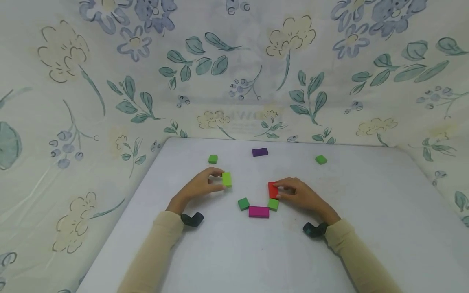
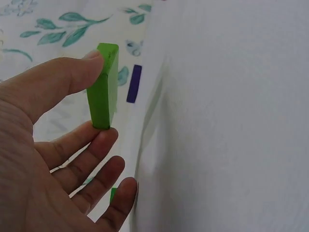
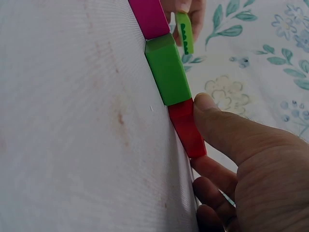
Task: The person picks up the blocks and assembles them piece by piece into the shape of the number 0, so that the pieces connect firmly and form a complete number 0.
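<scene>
My left hand [image 1: 199,185] pinches a lime-green block [image 1: 227,179] by its ends, between thumb and fingertips; the left wrist view shows this block [image 2: 102,87] held off the table. My right hand [image 1: 302,194] pinches a red block [image 1: 272,189] between thumb and fingers, and in the right wrist view the red block [image 3: 187,128] touches the end of a green block [image 3: 169,70]. That green block [image 1: 273,204] meets a magenta block [image 1: 258,212] at its right corner. Near the magenta block's left corner lies a darker green block [image 1: 243,204], turned at an angle.
Toward the back of the white table [image 1: 286,260] lie a small green block [image 1: 213,159], a purple block [image 1: 260,152] and another small green block [image 1: 321,159]. A flowered cloth [image 1: 256,110] rises behind the table's back edge.
</scene>
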The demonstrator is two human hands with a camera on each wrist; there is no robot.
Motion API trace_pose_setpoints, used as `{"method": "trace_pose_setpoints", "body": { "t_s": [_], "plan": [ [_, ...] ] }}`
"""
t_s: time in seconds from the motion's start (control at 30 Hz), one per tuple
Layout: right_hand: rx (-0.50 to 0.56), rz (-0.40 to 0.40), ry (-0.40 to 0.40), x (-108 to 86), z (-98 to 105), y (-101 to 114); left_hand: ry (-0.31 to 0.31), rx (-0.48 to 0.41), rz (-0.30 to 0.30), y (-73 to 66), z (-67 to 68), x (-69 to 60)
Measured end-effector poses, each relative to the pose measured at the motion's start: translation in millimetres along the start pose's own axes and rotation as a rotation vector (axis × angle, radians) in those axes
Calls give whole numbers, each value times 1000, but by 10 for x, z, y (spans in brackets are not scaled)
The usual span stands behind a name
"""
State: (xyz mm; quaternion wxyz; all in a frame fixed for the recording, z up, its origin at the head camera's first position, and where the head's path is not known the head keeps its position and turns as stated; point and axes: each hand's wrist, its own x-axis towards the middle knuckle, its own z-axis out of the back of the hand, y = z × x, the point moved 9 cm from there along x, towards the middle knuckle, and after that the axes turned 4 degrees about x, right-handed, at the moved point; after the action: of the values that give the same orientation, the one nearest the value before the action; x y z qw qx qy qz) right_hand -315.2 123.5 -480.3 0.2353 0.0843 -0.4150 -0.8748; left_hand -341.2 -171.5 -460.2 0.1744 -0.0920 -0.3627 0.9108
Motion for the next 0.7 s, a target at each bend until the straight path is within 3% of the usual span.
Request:
{"method": "trace_pose_setpoints", "body": {
  "t_s": [0.27, 0.7],
  "plan": [
    [2, -4, -1, 1, 2, -11, 37, -33, -36, -133, -193, 26],
    [12, 1, -10, -8, 2, -23, 24, -37, -77, -189, -324, 12]
  ]
}}
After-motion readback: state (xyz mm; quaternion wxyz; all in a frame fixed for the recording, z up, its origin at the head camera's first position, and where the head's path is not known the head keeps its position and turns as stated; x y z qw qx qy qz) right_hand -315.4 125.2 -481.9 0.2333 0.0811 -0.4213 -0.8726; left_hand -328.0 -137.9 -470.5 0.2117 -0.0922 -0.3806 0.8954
